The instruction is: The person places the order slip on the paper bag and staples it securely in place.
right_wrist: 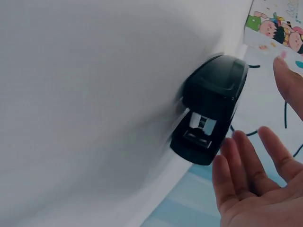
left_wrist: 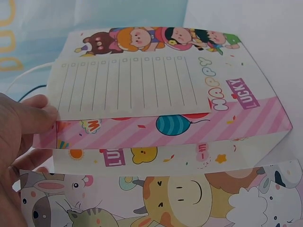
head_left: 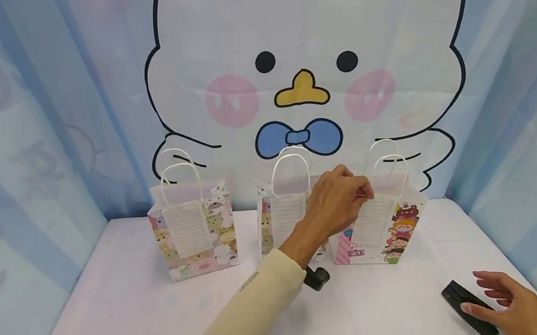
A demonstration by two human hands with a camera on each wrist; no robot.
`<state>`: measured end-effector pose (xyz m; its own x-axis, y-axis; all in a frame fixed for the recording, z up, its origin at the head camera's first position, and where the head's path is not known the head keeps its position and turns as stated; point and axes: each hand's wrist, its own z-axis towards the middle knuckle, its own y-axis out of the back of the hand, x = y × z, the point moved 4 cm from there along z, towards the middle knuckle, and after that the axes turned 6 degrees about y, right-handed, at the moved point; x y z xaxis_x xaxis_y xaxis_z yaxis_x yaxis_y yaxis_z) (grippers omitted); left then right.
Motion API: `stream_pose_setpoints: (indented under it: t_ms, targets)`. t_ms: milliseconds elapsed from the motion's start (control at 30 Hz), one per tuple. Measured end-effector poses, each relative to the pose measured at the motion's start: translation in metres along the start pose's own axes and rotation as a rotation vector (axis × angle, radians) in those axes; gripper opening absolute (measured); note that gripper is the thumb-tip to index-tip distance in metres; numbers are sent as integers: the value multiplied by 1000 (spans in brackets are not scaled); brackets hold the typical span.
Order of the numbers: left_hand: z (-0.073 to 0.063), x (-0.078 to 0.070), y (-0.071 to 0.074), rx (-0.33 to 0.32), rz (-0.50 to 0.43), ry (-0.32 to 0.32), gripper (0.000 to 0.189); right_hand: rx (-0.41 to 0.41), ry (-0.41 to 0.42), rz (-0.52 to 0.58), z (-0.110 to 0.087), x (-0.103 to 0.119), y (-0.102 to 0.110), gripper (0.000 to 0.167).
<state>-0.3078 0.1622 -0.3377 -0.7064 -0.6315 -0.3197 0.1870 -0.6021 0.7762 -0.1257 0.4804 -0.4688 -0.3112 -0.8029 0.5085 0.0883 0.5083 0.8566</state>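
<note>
My left hand [head_left: 340,197] pinches the top edge of the rightmost paper gift bag [head_left: 403,228], which has white cord handles and cartoon figures. In the left wrist view, its thumb presses on the end of a lined paper slip [left_wrist: 128,90] lying against the bag's front, with fingers behind the rim. At the right front, a black stapler [head_left: 468,309] lies on the table. My right hand [head_left: 521,306] is beside it with fingers spread and relaxed. The right wrist view shows that palm bare, fingertips close to the stapler [right_wrist: 215,90]; contact is unclear.
Two more gift bags stand along the back, one at left [head_left: 221,237] and one in the middle [head_left: 265,221], each with a lined slip on its front. My left forearm partly hides the middle bag. Printed curtains [head_left: 8,175] enclose the white table [head_left: 131,333].
</note>
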Motion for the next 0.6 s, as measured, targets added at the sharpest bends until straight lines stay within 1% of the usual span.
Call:
stream_pose_setpoints:
  t_ms: [133, 233, 400, 500, 600]
  targets:
    - [-1, 0, 0, 3, 3, 6, 7, 82, -27, 3, 3, -14, -7, 108]
    - [-1, 0, -1, 4, 2, 6, 7, 114, -43, -14, 4, -21, -11, 111]
    - [0, 0, -1, 2, 6, 0, 7, 147, -51, -77, 3, -24, -14, 116]
    - [0, 0, -1, 1, 4, 0, 7, 153, -65, -104, 4, -26, -17, 119]
    - [1, 0, -2, 1, 3, -1, 8, 163, -72, -135, 4, -27, -19, 118]
